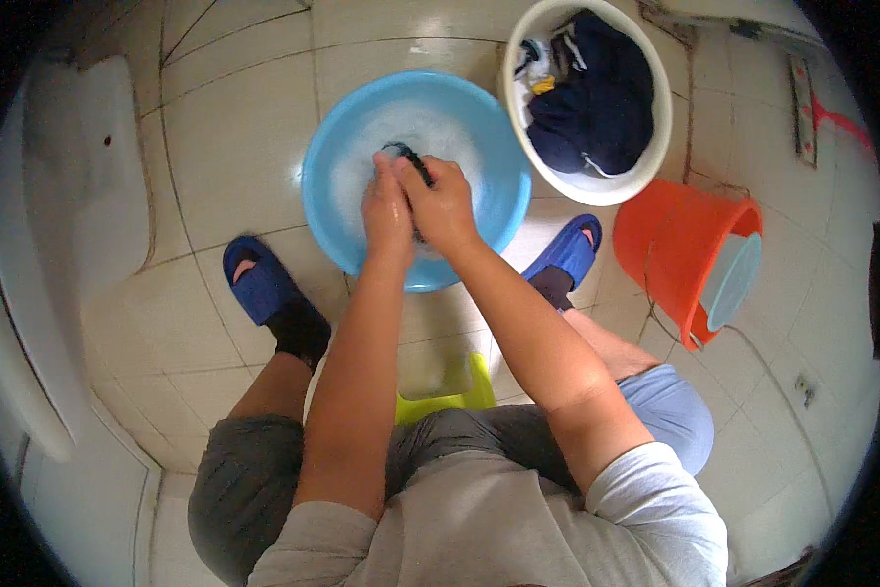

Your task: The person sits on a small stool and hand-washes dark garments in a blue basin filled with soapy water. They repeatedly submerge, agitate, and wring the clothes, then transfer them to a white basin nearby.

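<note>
Over a light-blue basin (322,210) of foamy water (469,127), my two hands are pressed close together. A small dark piece of cloth (418,164) is gripped between them; it may be a garment, but its kind is mostly hidden by the fingers. My left hand (388,210) is closed against one side of the cloth. On the other side, my right hand (444,203) has its fingers curled round it. Part of the cloth shows above the thumbs, and a little more hangs below between the palms.
A white bucket (514,93) holding dark-blue clothing (596,103) stands beyond the basin to the right. An orange bucket (655,230) lies tilted nearer, a light-blue round piece (738,279) at its mouth. My slippered feet flank the basin. A yellow-green stool (440,401) is beneath me; a white fixture (117,166) is left.
</note>
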The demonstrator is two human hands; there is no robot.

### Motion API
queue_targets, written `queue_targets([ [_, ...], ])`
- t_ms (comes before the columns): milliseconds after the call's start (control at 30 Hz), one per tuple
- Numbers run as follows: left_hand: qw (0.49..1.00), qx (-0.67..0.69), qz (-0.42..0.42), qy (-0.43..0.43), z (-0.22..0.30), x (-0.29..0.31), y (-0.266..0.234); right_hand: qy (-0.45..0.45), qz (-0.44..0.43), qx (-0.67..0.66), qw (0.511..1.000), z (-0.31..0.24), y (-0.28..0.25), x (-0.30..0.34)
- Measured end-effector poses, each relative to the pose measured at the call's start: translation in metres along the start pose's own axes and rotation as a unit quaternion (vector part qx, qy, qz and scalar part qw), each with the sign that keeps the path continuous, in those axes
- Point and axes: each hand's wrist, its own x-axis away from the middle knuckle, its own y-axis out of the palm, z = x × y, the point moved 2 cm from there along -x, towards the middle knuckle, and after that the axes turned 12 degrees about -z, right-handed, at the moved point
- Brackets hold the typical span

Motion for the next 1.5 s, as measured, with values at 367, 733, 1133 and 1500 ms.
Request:
queue_targets([
  [367, 0.983, 0.076, -0.104, -0.134, 0.035, 0.024, 0.016, -0.162, 0.008, -0.010, 0.987, -0.005, -0.017, -0.002],
  [733, 0.943, 0.192, -0.171, -0.212, 0.041, 0.047, 0.016, -0.339, 0.101, 0.054, 0.934, -0.042, -0.016, 0.019],
  [1133, 0.977, 0.164, 0.008, -0.137, 0.044, 0.013, 0.019, -0.168, 0.107, -0.096, 0.975, -0.038, -0.013, 0.019],
  [1500, 0.832, -0.467, 0.011, 0.298, 0.047, 0.040, 0.044, 0.167, -0.060, -0.636, 0.751, 0.029, -0.002, 0.001],
])
